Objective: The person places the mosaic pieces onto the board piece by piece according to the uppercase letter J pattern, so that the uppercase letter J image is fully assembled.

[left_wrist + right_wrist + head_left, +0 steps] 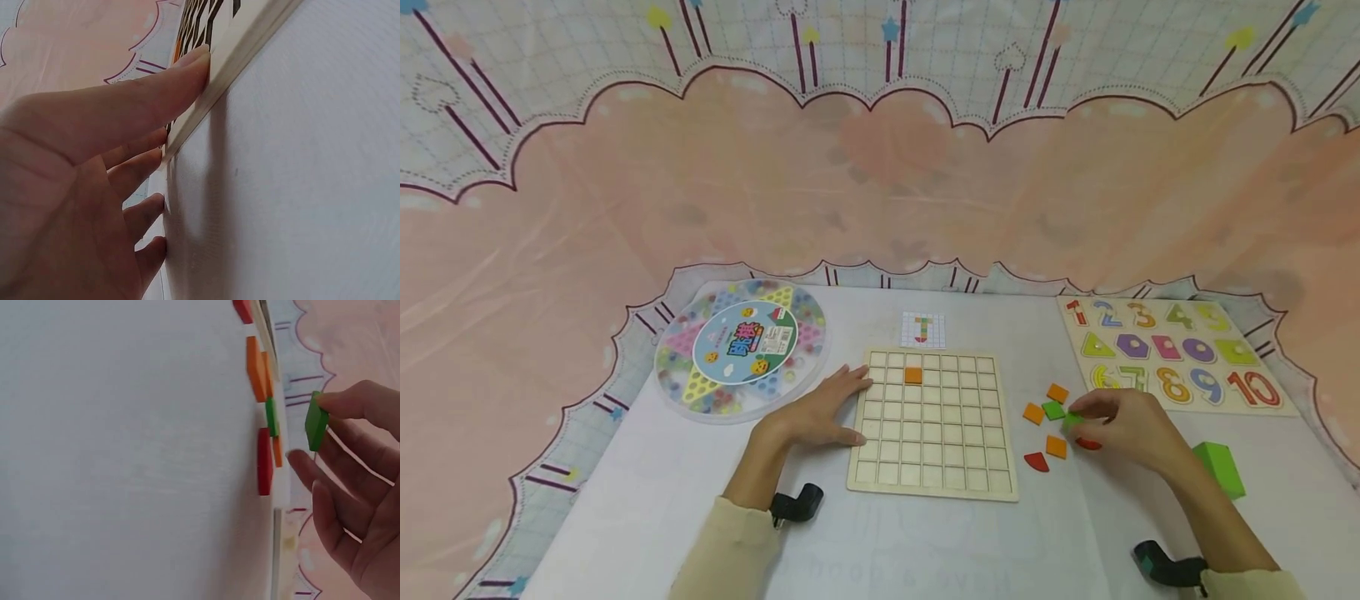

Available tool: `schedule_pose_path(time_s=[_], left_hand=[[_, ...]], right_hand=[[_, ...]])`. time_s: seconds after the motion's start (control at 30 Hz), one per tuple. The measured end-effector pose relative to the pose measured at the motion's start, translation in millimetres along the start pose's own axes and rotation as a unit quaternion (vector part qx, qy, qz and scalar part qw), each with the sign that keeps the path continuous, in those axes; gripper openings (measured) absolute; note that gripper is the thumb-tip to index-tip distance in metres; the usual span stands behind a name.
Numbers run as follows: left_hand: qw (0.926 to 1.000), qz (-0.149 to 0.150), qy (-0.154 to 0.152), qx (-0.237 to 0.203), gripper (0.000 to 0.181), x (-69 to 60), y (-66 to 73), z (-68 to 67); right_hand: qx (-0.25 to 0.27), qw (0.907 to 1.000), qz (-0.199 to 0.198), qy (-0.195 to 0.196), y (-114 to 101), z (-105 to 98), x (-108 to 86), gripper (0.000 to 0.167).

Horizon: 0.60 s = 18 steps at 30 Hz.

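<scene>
Currently, the right hand (1123, 429) pinches 1 green square tile (1072, 421) above the table (940, 542), near 3 orange squares (1056, 447), 1 green square (1053, 410) and 2 red pieces (1036, 462). The left hand (820, 412), fingers spread, touches the wooden grid board's (932, 414) left edge; 1 orange tile (913, 376) sits inside. Digits 1 to 10 mark the number board (1150, 332); Chinese lettering covers the round game box (745, 340).

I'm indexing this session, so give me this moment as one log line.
left hand: touching wooden grid board | right hand: pinching green square tile, raised | on board: one orange square tile
</scene>
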<state>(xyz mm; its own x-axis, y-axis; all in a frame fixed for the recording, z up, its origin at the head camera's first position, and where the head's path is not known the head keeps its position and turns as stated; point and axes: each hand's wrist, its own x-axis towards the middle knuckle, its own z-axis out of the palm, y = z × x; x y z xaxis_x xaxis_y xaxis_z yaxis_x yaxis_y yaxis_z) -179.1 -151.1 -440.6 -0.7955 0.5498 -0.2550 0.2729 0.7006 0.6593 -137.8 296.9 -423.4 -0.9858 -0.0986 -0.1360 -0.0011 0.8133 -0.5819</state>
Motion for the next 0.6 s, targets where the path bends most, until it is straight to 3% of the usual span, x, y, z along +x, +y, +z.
schedule_pose_path(time_s=[0.43,0.6], left_hand=[[0.9999,-0.006,-0.005,0.007,0.083,-1.6,3.4,-1.7],[1.0000,-0.004,-0.006,0.006,0.083,-1.3,2.0,-2.2]], right_hand=[[0.066,0.9961,-0.057,0.012,-12.6,-4.5,12.9,0.020],[0.076,0.9962,-0.042,-0.005,-21.8,-1.4,21.7,0.025]])
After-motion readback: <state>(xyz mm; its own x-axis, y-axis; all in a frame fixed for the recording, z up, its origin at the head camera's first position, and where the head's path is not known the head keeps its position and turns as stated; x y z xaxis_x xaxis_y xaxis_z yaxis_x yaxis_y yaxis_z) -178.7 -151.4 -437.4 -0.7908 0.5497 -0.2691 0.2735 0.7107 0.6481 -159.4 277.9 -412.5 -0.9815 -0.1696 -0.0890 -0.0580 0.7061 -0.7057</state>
